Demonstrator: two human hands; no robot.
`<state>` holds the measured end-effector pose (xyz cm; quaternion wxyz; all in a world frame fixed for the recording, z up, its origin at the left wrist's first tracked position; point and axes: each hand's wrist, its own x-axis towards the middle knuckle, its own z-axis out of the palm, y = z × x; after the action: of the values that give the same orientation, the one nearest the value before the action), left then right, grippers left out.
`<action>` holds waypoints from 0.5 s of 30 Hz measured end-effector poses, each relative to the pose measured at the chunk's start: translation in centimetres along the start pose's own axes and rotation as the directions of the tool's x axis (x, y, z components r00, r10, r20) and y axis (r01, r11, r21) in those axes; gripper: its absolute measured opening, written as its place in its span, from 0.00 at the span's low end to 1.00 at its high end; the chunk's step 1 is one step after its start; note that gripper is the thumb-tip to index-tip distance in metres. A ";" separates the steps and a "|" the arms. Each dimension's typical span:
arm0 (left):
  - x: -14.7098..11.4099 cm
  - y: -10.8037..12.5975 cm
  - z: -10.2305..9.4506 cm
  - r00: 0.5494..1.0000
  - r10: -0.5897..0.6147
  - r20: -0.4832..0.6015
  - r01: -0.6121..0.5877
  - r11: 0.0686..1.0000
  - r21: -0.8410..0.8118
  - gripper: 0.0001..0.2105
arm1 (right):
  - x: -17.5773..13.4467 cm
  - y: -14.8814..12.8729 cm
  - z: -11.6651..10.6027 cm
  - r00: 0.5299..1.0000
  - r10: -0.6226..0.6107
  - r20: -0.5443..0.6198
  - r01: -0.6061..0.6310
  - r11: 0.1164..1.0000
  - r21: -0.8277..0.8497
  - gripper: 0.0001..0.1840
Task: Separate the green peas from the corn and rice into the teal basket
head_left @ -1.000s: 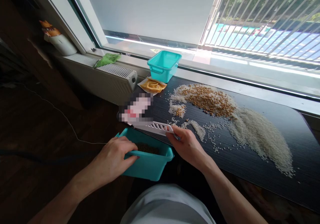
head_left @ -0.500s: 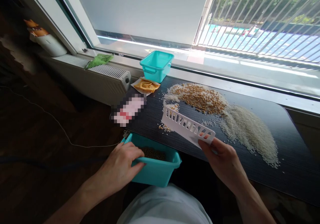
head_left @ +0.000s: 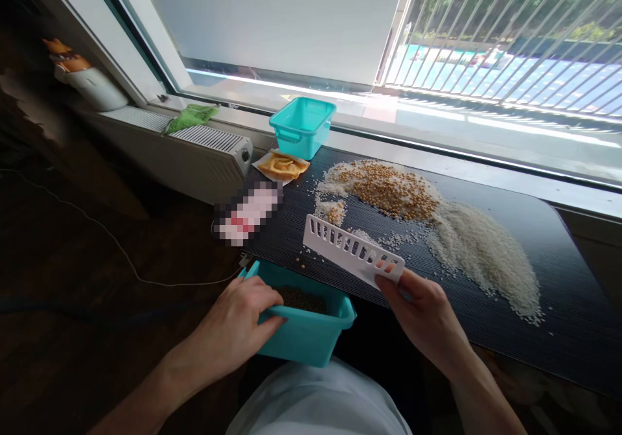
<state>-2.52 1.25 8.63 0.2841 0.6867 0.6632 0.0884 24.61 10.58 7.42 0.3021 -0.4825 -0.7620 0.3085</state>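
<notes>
White slotted strip (head_left: 337, 251) in pinching fingers of right hand (head_left: 420, 302), now draws it lower-left at frame centre, leaving stray beans (head_left: 303, 266) nearer teal bin (head_left: 306, 339) clasped in left hand (head_left: 247, 308) at lower centre.

Two hands (head_left: 247, 312) (head_left: 430, 308), two teal bins (head_left: 311, 341) (head_left: 311, 147), one slotted strip (head_left: 340, 254), one green cloth (head_left: 193, 118); grains (head_left: 486, 257) seem too small to count.

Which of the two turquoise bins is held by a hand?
The nearer bin, in front of the table: the left hand holds its rim. The other bin stands farther back, untouched.
</notes>
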 end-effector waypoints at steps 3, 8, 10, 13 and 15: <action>0.0 0.0 0.0 1.000 -0.009 0.003 0.009 1.000 0.001 0.05 | -0.3 -0.1 0.5 0.997 -0.005 0.072 0.003 1.000 0.027 0.15; 0.0 0.4 -0.2 1.000 -0.015 0.014 0.014 1.000 0.011 0.05 | -1.6 -0.5 -0.2 0.976 -0.008 0.217 -0.013 0.996 0.093 0.15; 0.0 0.6 -0.3 1.000 -0.010 0.025 0.010 1.000 0.018 0.05 | -1.9 -0.5 -0.9 0.990 0.010 0.140 -0.020 0.997 0.070 0.15; 0.1 0.8 -0.2 0.999 0.000 0.039 -0.002 1.000 0.031 0.06 | -2.1 -0.1 -2.0 0.996 0.050 -0.068 -0.050 0.999 0.006 0.14; 0.3 0.8 -0.1 0.999 0.010 0.044 -0.011 0.999 0.031 0.06 | -2.1 0.2 -2.3 0.988 0.068 -0.139 -0.071 0.997 -0.016 0.14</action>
<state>-1.83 1.57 9.10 0.2873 0.6963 0.6545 0.0647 27.20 9.17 8.39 0.3380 -0.5323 -0.7252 0.2766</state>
